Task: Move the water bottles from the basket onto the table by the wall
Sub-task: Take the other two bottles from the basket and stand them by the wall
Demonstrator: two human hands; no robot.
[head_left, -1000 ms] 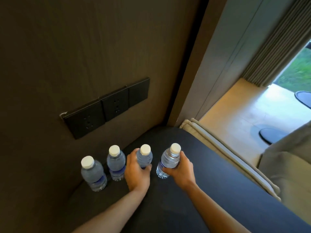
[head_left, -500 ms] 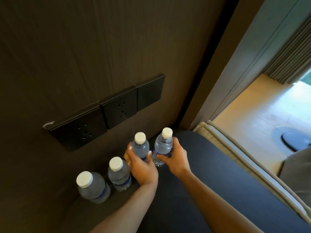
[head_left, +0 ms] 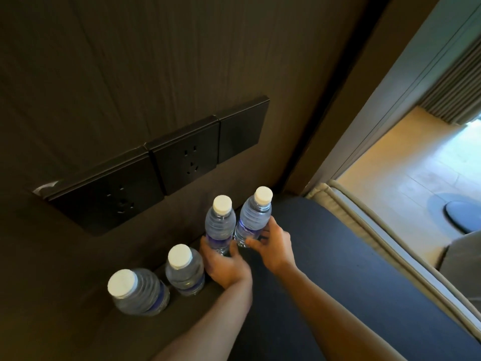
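Several clear water bottles with white caps stand in a row along the wall on the dark table [head_left: 320, 259]. The leftmost bottle [head_left: 140, 293] and the second bottle [head_left: 185, 272] stand free. My left hand [head_left: 226, 267] is wrapped around the base of the third bottle [head_left: 220, 225]. My right hand [head_left: 274, 246] grips the lower part of the fourth bottle [head_left: 255, 220], thumb in front and fingers on its right side. Both held bottles are upright and nearly touch each other. The basket is out of view.
A dark wood wall with a strip of black socket plates [head_left: 182, 162] rises right behind the bottles. A beige padded edge [head_left: 364, 230] borders the table on the right, with a wooden floor and a dark round object [head_left: 462, 214] beyond.
Both hands have carried their bottles forward toward the wall, into line with the two standing bottles. The camera has moved closer to the wall.
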